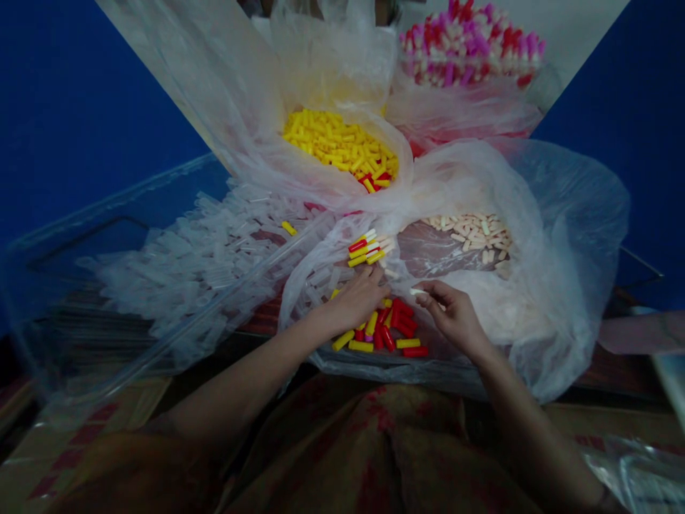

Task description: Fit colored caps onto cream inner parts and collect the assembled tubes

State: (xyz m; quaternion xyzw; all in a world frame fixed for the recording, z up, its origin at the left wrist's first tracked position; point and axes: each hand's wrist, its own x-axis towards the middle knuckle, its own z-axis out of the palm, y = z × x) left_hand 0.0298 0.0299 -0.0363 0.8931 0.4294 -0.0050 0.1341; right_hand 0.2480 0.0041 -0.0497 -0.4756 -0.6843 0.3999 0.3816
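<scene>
My left hand (pixel 359 296) is closed round a small bundle of red, yellow and white plastic tubes (pixel 369 248) that sticks up from its fingers. My right hand (pixel 450 311) pinches a small white plastic piece (pixel 417 291) close beside the left hand. Below both hands, loose red and yellow tubes (pixel 389 334) lie on clear plastic sheeting.
A clear bag of yellow tubes (pixel 340 145) sits behind the hands, a bag of cream-coloured pieces (pixel 474 232) to the right, and pink and white pieces (pixel 471 43) at the back. A heap of clear tubes (pixel 198 250) fills a transparent bin (pixel 64 228) on the left.
</scene>
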